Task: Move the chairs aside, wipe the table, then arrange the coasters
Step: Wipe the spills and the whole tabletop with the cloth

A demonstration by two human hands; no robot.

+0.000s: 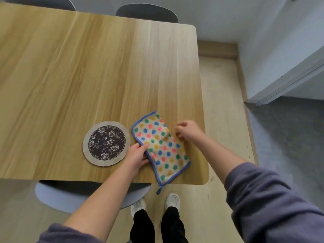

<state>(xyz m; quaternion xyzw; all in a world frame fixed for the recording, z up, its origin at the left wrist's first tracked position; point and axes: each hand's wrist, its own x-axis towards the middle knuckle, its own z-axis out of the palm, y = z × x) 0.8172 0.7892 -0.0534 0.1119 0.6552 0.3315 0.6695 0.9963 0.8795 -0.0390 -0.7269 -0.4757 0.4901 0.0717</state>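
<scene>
A folded polka-dot cloth [162, 148] with a blue hem lies on the wooden table [87, 71] near its front right corner, its hanging loop over the edge. My left hand [137, 157] grips the cloth's left edge, thumb on top. My right hand [187, 131] hovers at the cloth's right side with loosely curled fingers that hold nothing. A round coaster [106, 143], dark with white flowers and a grey rim, lies flat just left of the cloth, and my left hand touches its right rim.
A grey chair [70, 195] is tucked under the table's near edge, left of my feet. Two dark chair backs [147, 12] stand at the far edge. A wall and a door frame [284, 85] close off the right side beyond a strip of floor.
</scene>
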